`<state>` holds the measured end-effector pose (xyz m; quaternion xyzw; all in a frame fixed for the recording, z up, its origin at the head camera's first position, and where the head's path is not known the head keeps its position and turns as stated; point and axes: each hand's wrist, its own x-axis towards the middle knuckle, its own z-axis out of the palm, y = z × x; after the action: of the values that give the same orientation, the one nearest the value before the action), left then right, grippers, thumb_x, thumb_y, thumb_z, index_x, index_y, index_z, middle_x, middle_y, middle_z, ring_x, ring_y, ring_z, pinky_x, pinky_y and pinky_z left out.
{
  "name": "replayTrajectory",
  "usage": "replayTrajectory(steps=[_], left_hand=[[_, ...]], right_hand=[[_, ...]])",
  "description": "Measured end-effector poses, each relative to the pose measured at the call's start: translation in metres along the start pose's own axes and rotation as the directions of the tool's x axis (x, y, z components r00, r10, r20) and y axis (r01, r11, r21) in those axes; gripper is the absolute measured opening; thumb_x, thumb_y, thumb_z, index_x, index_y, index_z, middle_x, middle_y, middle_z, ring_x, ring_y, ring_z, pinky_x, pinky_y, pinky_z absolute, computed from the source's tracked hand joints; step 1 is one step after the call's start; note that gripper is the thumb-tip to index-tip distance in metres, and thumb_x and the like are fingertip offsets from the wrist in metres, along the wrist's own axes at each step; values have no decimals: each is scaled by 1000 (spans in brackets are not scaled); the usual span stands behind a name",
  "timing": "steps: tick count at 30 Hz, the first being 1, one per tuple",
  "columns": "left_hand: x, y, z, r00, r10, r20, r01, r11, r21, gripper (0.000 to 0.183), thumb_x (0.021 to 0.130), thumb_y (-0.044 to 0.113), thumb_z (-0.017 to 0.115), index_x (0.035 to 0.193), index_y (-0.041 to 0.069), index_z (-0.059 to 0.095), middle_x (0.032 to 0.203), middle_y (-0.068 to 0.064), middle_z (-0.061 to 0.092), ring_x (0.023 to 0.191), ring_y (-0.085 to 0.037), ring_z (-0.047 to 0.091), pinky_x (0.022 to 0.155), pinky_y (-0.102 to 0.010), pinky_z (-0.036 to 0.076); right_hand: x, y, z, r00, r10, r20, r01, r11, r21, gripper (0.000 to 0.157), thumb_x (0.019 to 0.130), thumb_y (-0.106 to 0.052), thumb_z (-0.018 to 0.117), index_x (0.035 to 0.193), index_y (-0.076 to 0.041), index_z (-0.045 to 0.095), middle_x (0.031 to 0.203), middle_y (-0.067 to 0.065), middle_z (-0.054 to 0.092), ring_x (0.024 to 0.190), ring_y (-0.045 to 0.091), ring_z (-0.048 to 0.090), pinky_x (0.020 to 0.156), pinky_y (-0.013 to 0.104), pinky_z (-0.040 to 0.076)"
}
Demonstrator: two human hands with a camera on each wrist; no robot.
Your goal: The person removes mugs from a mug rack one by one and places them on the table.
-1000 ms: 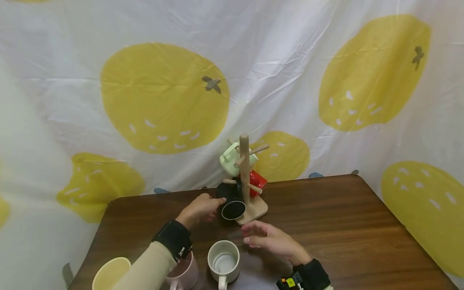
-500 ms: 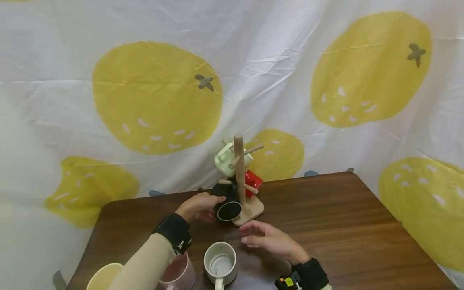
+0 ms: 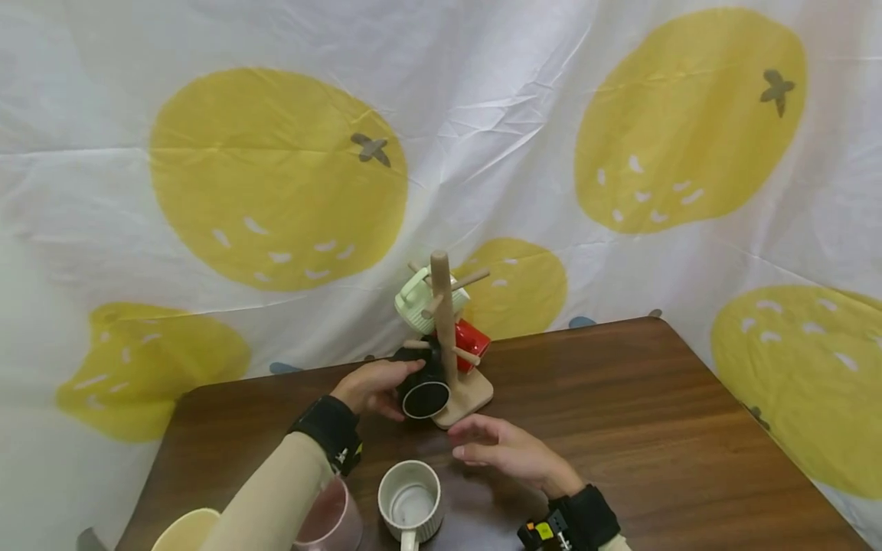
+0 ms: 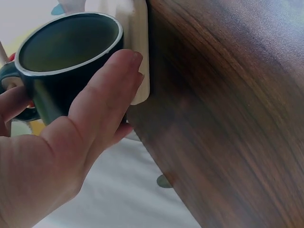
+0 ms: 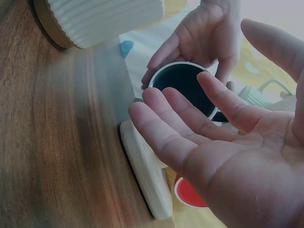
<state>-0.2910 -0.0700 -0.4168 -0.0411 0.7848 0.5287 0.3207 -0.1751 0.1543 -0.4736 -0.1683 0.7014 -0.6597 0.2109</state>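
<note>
My left hand point(image 3: 379, 385) holds a black mug point(image 3: 426, 399) by its body, thumb on one side and fingers along the other. The mug tilts with its pale-rimmed mouth toward me, its handle point(image 4: 9, 78) at a lower peg of the wooden mug rack point(image 3: 441, 306). In the left wrist view the thumb lies near that handle. My right hand point(image 3: 510, 453) hovers palm inward just in front of the rack's base, fingers loosely extended, holding nothing. On the rack, a light green mug point(image 3: 412, 308) hangs from an upper peg and a red mug point(image 3: 474, 344) hangs lower, behind the post.
A cream ribbed mug point(image 3: 411, 501) stands upright on the wooden table point(image 3: 620, 428) between my forearms. Left of it are a pink mug point(image 3: 341, 524) and a yellow mug point(image 3: 184, 532), both partly hidden by my sleeve. A lemon-print curtain point(image 3: 482, 138) hangs behind the table.
The left thumb has slid up across the black mug's side, toward the peg. The mug and right hand stay nearly in place. The whole head view has shifted slightly.
</note>
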Motion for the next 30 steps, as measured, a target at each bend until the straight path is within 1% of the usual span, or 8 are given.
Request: replayTrajectory(steps=[3, 7, 10, 14, 19, 24, 30], left_hand=[[2, -1, 0, 1000, 1, -4, -1, 1000, -5, 65, 98, 45, 54, 138, -4, 40, 124, -27, 48, 98, -40, 62, 85, -57, 55], [1, -3, 1, 1000, 11, -9, -11, 1000, -3, 66, 97, 47, 55, 137, -4, 41, 125, -24, 47, 100, -37, 60, 85, -58, 54], [1, -5, 1, 1000, 13, -15, -14, 1000, -22, 65, 96, 46, 56, 136, -4, 42, 124, -22, 48, 101, -37, 60, 85, -59, 54], [1, -7, 2, 999, 9, -32, -11, 999, -49, 62, 95, 45, 59, 133, -2, 46, 119, -20, 50, 100, -37, 59, 84, -60, 54], [2, -8, 3, 999, 12, -49, -14, 999, -51, 58, 94, 43, 59, 130, -1, 50, 112, -17, 51, 96, -34, 59, 83, -58, 55], [3, -10, 3, 997, 20, -79, -24, 999, -45, 58, 93, 44, 61, 128, -2, 52, 112, -18, 51, 94, -34, 59, 79, -56, 57], [1, -12, 0, 995, 24, -95, -27, 999, -28, 59, 91, 46, 63, 126, -1, 54, 115, -18, 51, 97, -33, 58, 76, -54, 58]], right_hand=[[-1, -1, 2, 1000, 0, -4, 0, 1000, -6, 38, 94, -20, 68, 126, -1, 59, 124, 17, 57, 103, 16, 60, 95, 41, 52], [-2, -2, 4, 1000, 5, -12, -5, 1000, -18, 34, 94, -19, 68, 124, -4, 61, 120, 10, 60, 102, 17, 60, 96, 44, 51], [-3, -3, 6, 1000, 9, -11, -9, 1000, -28, 34, 94, -20, 68, 124, -5, 61, 118, 6, 61, 103, 17, 60, 94, 40, 52], [-5, -3, 8, 1000, 17, -7, -18, 999, -34, 34, 94, -21, 68, 124, -6, 61, 121, 11, 59, 103, 17, 59, 91, 32, 52], [-5, -3, 9, 1000, 20, -8, -20, 999, -35, 34, 94, -21, 68, 124, -6, 61, 126, 18, 56, 103, 16, 59, 90, 30, 52], [-4, -3, 10, 1000, 17, -9, -18, 999, -34, 33, 94, -20, 68, 123, -6, 62, 126, 18, 56, 103, 17, 59, 91, 33, 52], [-2, -2, 11, 1000, 21, -8, -22, 999, -33, 34, 94, -21, 69, 123, -6, 62, 125, 18, 57, 102, 17, 60, 93, 39, 52]])
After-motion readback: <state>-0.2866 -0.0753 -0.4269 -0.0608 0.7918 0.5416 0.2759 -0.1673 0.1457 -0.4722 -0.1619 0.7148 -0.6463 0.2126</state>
